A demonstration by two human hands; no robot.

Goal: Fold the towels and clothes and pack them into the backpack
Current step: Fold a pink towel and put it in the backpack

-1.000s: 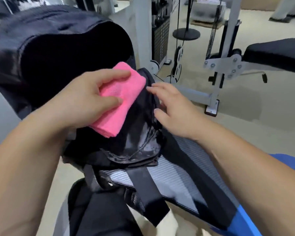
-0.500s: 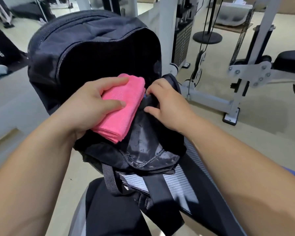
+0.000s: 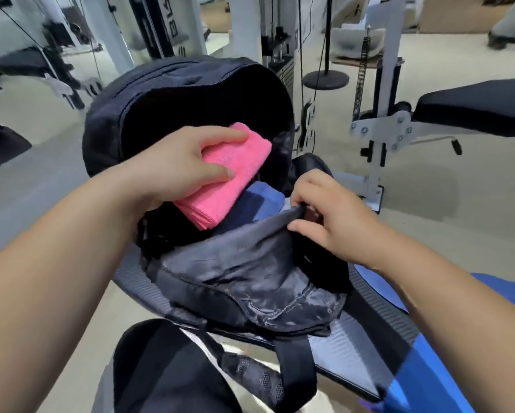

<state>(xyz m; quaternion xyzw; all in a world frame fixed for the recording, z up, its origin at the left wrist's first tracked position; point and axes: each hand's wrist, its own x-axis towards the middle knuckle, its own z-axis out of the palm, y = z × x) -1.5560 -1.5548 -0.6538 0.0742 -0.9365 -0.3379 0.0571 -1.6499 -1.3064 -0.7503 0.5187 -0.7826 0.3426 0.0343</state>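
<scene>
fig.: packing step, head view, read l to r. at 9 o'clock the left hand (image 3: 178, 165) is gripping the folded pink towel (image 3: 232, 186), w/ thumb and one finger showing on top and the rest hidden; the grip is closed on the towel. the towel is hanging tilted over the mouth of the backpack (image 3: 166, 93), w/ its far end at 12 o'clock inside the dark opening and its near end at 6 o'clock not yet in. just below it, toward 4 o'clock, a dark blue folded item (image 3: 260, 201) is lying inside the bag. at 3 o'clock the right hand (image 3: 333, 219) is pinching the rim of the front panel (image 3: 244, 263), holding the mouth agape. the bag is resting on a bench (image 3: 357, 335), and blue cloth (image 3: 434, 368) is lying at 4 o'clock.

judged step: sliding the towel in. doing it well means:
- holding the rim taut w/ the r hand
- lowering the towel flat onto the blue item
- pressing the layers so the fold isn't opening
- letting go only once it's seated

probable risk: the near end catching on the rim.
</scene>
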